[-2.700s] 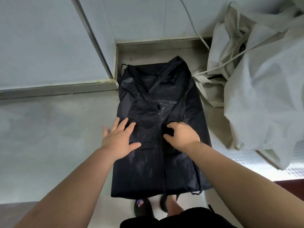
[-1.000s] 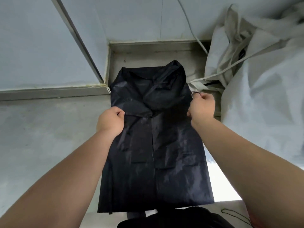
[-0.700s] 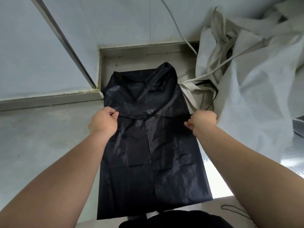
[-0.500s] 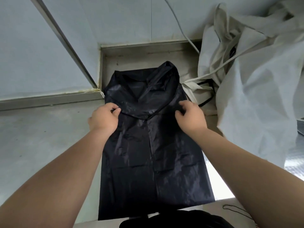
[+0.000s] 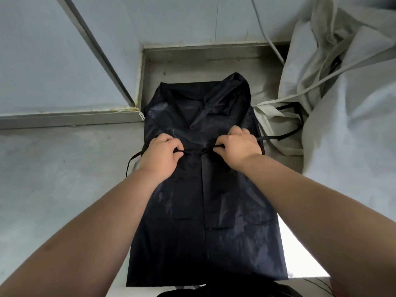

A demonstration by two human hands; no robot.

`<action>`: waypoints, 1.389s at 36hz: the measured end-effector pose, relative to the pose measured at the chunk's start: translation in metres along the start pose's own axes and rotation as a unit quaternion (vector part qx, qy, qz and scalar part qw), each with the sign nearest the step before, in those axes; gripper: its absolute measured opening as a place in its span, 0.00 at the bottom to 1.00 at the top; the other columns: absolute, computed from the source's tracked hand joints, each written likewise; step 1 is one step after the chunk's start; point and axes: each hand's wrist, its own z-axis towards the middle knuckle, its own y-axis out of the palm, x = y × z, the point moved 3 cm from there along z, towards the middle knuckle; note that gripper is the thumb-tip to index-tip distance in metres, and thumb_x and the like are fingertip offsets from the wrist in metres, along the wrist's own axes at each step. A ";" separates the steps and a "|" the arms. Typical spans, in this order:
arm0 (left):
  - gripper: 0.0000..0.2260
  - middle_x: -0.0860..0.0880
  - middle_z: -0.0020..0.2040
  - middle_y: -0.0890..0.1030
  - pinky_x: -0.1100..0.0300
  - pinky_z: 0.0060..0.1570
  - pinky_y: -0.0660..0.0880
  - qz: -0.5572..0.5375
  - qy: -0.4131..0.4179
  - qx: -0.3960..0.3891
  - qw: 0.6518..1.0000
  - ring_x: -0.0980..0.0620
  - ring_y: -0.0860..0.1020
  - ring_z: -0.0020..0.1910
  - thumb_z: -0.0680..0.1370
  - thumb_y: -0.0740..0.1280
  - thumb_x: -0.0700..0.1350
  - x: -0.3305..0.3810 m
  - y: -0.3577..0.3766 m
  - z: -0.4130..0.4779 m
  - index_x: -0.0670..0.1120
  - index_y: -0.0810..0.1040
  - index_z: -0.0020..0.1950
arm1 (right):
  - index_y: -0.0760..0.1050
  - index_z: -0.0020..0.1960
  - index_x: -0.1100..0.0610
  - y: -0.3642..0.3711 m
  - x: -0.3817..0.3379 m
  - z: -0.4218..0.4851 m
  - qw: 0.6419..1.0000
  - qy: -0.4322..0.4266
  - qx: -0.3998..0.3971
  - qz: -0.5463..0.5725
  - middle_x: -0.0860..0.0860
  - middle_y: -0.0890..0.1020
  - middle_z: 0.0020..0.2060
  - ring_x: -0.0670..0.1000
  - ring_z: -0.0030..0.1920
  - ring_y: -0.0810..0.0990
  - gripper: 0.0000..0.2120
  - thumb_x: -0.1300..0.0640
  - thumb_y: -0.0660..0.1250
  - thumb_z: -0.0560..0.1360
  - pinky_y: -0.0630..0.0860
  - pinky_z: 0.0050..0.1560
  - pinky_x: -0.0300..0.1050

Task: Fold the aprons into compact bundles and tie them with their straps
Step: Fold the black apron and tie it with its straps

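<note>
Lying flat on the dull grey worktop (image 5: 53,179), the black apron (image 5: 203,221) (glossy, crinkled, folded into a long rectangle) is crossed by its thin strap (image 5: 194,152). The strap is pinched on either side of centre by the curled left hand (image 5: 159,155) and right hand (image 5: 237,150).

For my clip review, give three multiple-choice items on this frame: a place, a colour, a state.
1. Where is the white sack relative to the apron? A. on top of it B. to its right C. to its left
2. What colour is the apron? A. red B. yellow C. dark, near black
3. What are the left hand and right hand doing? A. both pinch the strap B. both lie flat C. both hang idle
Answers: B, the sack is heaped at the apron's right; C, its cloth is dark throughout; A, each hand's curled fingers grip the strap across the apron.
</note>
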 end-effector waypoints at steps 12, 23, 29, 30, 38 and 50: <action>0.06 0.46 0.55 0.74 0.55 0.45 0.71 0.009 -0.011 0.102 0.995 0.45 0.70 0.57 0.77 0.67 0.42 0.004 -0.002 0.014 0.43 0.81 0.51 | 0.73 0.62 0.53 0.005 0.006 0.012 0.993 0.073 0.041 0.089 0.56 0.70 0.60 0.58 0.61 0.68 0.17 0.45 0.60 0.78 0.66 0.62 0.51; 0.15 0.51 0.66 0.74 0.58 0.62 0.65 0.003 0.082 0.017 0.996 0.47 0.69 0.67 0.80 0.62 0.46 0.004 0.007 -0.032 0.48 0.75 0.66 | 0.75 0.51 0.53 0.016 -0.001 -0.027 0.997 -0.030 -0.005 0.076 0.51 0.78 0.48 0.55 0.53 0.76 0.12 0.45 0.61 0.77 0.71 0.47 0.45; 0.32 0.56 0.76 0.33 0.52 0.73 0.36 0.157 0.069 -0.179 0.969 0.54 0.33 0.74 0.80 0.51 0.62 0.000 0.028 -0.041 0.53 0.37 0.77 | 0.56 0.75 0.49 0.025 -0.007 -0.034 0.993 -0.055 -0.073 0.076 0.51 0.55 0.73 0.53 0.74 0.53 0.32 0.48 0.63 0.74 0.49 0.70 0.50; 0.33 0.56 0.75 0.32 0.51 0.73 0.35 0.158 0.066 -0.186 0.968 0.54 0.32 0.74 0.79 0.50 0.62 0.000 0.028 -0.038 0.53 0.36 0.76 | 0.53 0.76 0.49 0.025 -0.006 -0.032 0.992 -0.062 -0.084 0.070 0.50 0.51 0.75 0.53 0.75 0.49 0.34 0.49 0.64 0.74 0.46 0.71 0.51; 0.33 0.53 0.77 0.35 0.45 0.72 0.34 0.168 0.037 -0.172 0.970 0.50 0.32 0.74 0.79 0.51 0.63 -0.003 0.011 0.023 0.55 0.38 0.77 | 0.55 0.76 0.47 0.005 0.007 0.022 0.996 -0.070 -0.032 0.037 0.53 0.50 0.77 0.54 0.76 0.47 0.33 0.42 0.64 0.75 0.47 0.72 0.52; 0.18 0.44 0.67 0.70 0.47 0.61 0.68 0.061 0.016 0.054 0.997 0.41 0.69 0.63 0.78 0.64 0.46 -0.003 0.013 -0.024 0.46 0.74 0.68 | 0.69 0.66 0.56 0.019 -0.003 -0.016 0.993 0.039 0.036 0.103 0.55 0.68 0.64 0.59 0.57 0.75 0.19 0.47 0.58 0.80 0.74 0.55 0.50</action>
